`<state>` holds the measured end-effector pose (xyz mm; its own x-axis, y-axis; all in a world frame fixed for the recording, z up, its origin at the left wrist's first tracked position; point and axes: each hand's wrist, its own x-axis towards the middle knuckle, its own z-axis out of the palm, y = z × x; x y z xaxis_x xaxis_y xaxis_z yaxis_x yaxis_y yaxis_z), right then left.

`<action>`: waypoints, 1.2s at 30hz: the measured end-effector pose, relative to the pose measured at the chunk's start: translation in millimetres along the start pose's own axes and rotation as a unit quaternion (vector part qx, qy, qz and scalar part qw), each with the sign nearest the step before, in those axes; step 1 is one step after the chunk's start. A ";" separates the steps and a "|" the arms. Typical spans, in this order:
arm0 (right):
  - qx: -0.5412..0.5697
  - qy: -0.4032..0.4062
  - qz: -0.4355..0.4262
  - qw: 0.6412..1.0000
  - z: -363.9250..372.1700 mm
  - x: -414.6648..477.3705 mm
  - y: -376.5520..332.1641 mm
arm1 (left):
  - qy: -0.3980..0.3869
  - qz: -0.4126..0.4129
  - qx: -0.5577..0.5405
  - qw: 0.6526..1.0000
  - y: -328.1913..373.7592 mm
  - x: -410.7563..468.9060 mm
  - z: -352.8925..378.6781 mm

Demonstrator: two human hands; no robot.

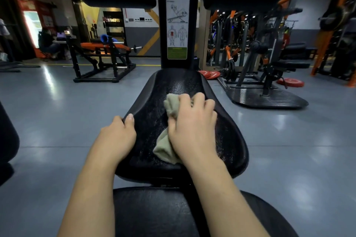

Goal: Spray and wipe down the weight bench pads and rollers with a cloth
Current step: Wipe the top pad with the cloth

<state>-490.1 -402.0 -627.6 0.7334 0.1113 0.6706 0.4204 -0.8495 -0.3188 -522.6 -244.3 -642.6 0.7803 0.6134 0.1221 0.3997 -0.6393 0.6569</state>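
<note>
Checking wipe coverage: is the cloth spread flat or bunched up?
Bunched up. The cloth is crumpled under the right hand on the seat pad, folds showing at both ends.

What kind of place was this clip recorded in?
A gym, most likely: red weight plates lie on the floor, an orange-padded bench stands at left, and an exercise diagram sticker runs up the post.

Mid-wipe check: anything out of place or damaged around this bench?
Red weight plates lie loose on the floor right of the seat pad, which is speckled with droplets, likely spray; no damage shows.
</note>
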 end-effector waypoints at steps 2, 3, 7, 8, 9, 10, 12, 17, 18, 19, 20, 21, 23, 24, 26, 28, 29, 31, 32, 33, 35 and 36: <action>0.001 -0.014 0.013 1.000 0.3 4.6 7.1 | 0.000 0.001 -0.001 1.000 -0.4 -0.5 -0.3; 0.002 -0.014 0.045 0.999 -2.5 8.8 17.1 | -0.002 0.001 0.000 1.000 -0.6 -1.1 -0.5; 0.018 -0.028 0.186 0.982 -14.0 23.4 65.3 | -0.005 0.000 -0.006 1.000 -1.0 -3.0 -1.6; 0.045 -0.034 0.201 0.978 -13.9 23.7 70.5 | -0.006 0.000 -0.006 1.000 -0.7 -2.7 -1.0; 0.069 -0.033 0.199 0.977 -12.2 22.9 70.1 | -0.006 -0.001 -0.006 1.000 -0.5 -2.7 -1.0; 0.076 -0.024 0.181 0.980 -9.9 20.9 65.0 | -0.007 -0.001 -0.006 1.000 -0.4 -2.9 -1.3; 0.057 0.000 0.124 0.991 -2.7 15.2 48.8 | -0.006 -0.001 -0.008 1.000 -0.1 -3.7 -1.2; 0.069 -0.007 -0.007 0.998 12.4 4.3 12.7 | -0.002 0.003 -0.006 1.000 2.4 -2.4 -2.3; 0.075 -0.014 -0.001 0.997 12.3 4.3 11.8 | -0.002 0.001 -0.004 1.000 0.6 -2.3 -2.3; 0.076 -0.013 0.024 0.997 8.8 7.8 14.9 | -0.001 0.001 -0.003 1.000 1.0 -1.8 -2.5; 0.072 -0.007 0.060 0.996 4.8 11.2 21.2 | -0.002 -0.001 -0.004 1.000 0.6 -2.0 -2.3; 0.067 -0.004 0.103 0.992 0.3 15.2 31.0 | -0.004 -0.002 -0.004 1.000 1.0 -2.7 -2.1; 0.061 -0.022 0.195 0.979 -11.1 21.7 53.1 | -0.007 -0.002 -0.005 1.000 1.8 -4.2 -2.2; 0.058 -0.034 0.232 0.970 -16.4 22.8 61.5 | -0.008 -0.003 -0.008 1.000 1.5 -4.4 -2.6; 0.048 -0.053 0.271 0.960 -21.6 20.9 68.4 | -0.011 -0.003 -0.010 1.000 1.3 -3.6 -2.1; 0.013 -0.047 0.234 0.971 -16.7 17.0 59.1 | -0.012 -0.007 -0.006 1.000 0.6 -2.9 -2.3; -0.002 -0.032 0.195 0.980 -12.5 14.8 52.3 | -0.011 -0.007 -0.005 1.000 0.9 -3.0 -2.0; 0.007 0.003 0.108 0.994 -2.8 10.5 38.3 | -0.010 -0.007 -0.003 1.000 1.5 -4.0 -2.3; 0.026 -0.001 0.074 0.997 0.7 9.0 32.7 | -0.011 -0.007 -0.004 1.000 1.8 -4.4 -2.5; 0.046 -0.013 0.040 0.998 3.6 7.7 28.2 | -0.011 -0.008 -0.004 1.000 1.9 -4.4 -3.0; 0.078 -0.033 -0.012 0.996 6.9 7.1 24.2 | -0.010 -0.008 -0.004 1.000 1.3 -3.7 -3.4; 0.099 -0.026 -0.014 0.995 6.2 8.5 25.8 | -0.010 -0.008 -0.003 1.000 1.1 -3.2 -3.9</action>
<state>-469.7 -419.8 -634.2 0.7445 0.1645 0.6471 0.5341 -0.7282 -0.4294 -526.6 -245.2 -639.5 0.7835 0.6138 0.0965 0.4096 -0.6270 0.6627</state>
